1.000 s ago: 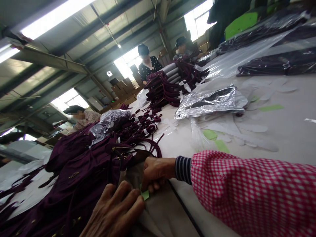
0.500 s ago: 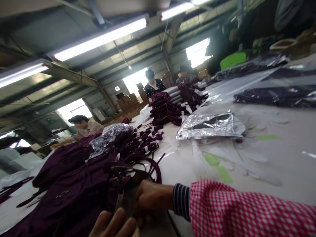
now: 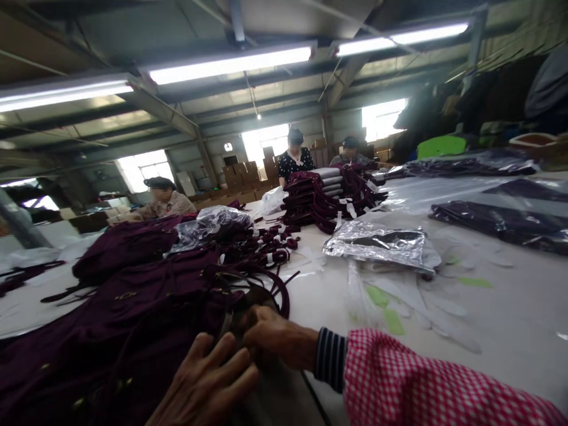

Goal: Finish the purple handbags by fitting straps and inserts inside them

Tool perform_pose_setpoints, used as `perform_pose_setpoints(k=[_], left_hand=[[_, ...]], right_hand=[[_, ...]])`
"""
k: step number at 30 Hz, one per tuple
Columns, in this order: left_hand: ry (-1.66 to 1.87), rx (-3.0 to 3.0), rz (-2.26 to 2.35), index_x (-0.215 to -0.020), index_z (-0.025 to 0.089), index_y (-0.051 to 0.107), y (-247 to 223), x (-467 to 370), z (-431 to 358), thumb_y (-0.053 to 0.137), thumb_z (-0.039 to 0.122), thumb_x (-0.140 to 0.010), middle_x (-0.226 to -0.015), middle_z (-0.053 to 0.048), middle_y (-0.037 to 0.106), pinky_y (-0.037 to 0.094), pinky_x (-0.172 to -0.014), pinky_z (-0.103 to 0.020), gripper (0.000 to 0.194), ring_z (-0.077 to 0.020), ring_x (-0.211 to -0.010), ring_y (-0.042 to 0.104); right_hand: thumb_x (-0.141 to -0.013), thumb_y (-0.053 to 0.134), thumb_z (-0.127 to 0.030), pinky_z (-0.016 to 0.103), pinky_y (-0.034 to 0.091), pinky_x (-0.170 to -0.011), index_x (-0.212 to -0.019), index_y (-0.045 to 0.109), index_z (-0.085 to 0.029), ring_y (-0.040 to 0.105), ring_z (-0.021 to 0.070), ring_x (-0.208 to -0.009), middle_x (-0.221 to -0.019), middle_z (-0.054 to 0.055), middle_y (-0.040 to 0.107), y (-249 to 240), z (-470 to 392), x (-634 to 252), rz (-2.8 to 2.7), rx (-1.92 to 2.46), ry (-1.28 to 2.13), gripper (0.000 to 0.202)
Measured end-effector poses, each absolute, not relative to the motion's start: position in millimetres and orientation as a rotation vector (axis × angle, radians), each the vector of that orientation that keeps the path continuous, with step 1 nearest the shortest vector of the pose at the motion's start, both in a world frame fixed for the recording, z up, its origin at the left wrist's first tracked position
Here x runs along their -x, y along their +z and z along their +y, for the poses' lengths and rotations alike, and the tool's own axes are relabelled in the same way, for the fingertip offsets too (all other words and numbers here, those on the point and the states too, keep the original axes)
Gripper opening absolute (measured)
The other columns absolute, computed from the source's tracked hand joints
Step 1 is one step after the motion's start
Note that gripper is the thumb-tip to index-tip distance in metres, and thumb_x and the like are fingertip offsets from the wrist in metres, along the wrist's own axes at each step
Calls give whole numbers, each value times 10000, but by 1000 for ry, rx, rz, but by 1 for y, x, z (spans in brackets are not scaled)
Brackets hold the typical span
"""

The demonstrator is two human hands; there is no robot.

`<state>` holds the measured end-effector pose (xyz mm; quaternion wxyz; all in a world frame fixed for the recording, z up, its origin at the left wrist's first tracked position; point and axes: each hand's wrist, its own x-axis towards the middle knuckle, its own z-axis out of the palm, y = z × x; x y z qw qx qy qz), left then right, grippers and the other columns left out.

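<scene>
My left hand [image 3: 213, 378] lies on dark fabric at the bottom centre, its fingers stretched forward and slightly apart. Just beyond its fingertips, my right hand [image 3: 277, 338] is closed with its fingers curled down. What its fingertips grip is hidden in shadow. Both hands are over a dark grey-brown piece [image 3: 284, 393], which looks like a bag's lining. A dark purple bag [image 3: 146, 319] with small gold-coloured fittings spreads out to the left of my hands. Purple cords or straps [image 3: 284, 293] curve up just behind my right hand.
More purple bags [image 3: 128, 242] lie at left, with crumpled clear plastic [image 3: 213, 222] on top. A stack of purple bags [image 3: 306, 198] stands farther back. A silvery plastic packet [image 3: 381, 242] and green slips [image 3: 393, 319] lie on the white table [image 3: 510, 313]. Several people work beyond.
The camera view has levelled and shifted. More of my left hand now shows, its fingers stretched farther up beside my right hand. The right hand stays closed in the same place.
</scene>
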<state>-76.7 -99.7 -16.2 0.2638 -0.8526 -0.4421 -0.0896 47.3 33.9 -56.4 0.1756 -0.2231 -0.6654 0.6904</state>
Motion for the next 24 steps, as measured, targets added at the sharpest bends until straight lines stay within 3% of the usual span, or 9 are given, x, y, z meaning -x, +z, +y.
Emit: perform_pose_setpoints(k=[2, 5, 7, 11, 15, 18, 24], left_hand=[[-176, 2379, -1326, -1071, 284, 600, -6, 69, -107, 513, 39, -871, -1022, 37, 689, 323, -833, -355, 328, -189, -955, 561], [-153, 2452, -1595, -982, 257, 596, -4, 65, -113, 501, 28, -919, -984, 43, 652, 290, -831, -359, 256, -177, -928, 541], [-159, 2461, -1786, -881, 234, 579, -9, 66, -114, 482, 93, -983, -902, 47, 621, 271, -789, -357, 199, -164, -852, 522], [-216, 2406, -2058, -833, 218, 573, -15, 68, -108, 423, 264, -1048, -853, 37, 593, 266, -803, -363, 266, -165, -842, 518], [-166, 2330, -2261, -847, 228, 586, -11, 64, -99, 476, 293, -1025, -874, 44, 603, 273, -852, -378, 219, -173, -889, 531], [-29, 2278, -2284, -877, 230, 597, -11, 60, -93, 486, 279, -1010, -891, 30, 609, 287, -875, -403, 180, -187, -886, 534], [272, 2146, -2035, -906, 196, 629, -9, 48, -75, 456, 106, -930, -917, -53, 650, 342, -885, -490, 196, -272, -975, 532]], right_hand=[[-626, 594, -162, 187, 367, -450, -910, 595, -166, 520, 109, -590, -756, -14, 566, -52, 34, -52, -1898, 600, 2042, 285], [-649, 611, -147, 179, 372, -438, -903, 593, -158, 540, 109, -565, -730, -18, 589, -38, 40, -61, -2058, 523, 1922, 255], [-677, 603, -134, 174, 365, -429, -883, 593, -156, 556, 114, -558, -705, -20, 593, -26, 49, -70, -2071, 512, 1792, 207], [-756, 583, -128, 184, 375, -484, -818, 628, -145, 588, 121, -603, -681, -11, 594, -12, 63, -96, -2191, 469, 1590, 79], [-789, 627, -154, 248, 416, -660, -849, 672, -160, 611, 162, -762, -810, 25, 661, -24, 55, -124, -2679, 553, 958, 74], [-858, 561, -162, 299, 426, -729, -943, 637, -153, 629, 207, -846, -934, 75, 680, -47, 42, -132, -2829, 616, 455, 115], [-903, 487, -167, 309, 416, -624, -927, 597, -152, 626, 203, -731, -893, 80, 680, -79, 38, -123, -2834, 600, 244, 114]])
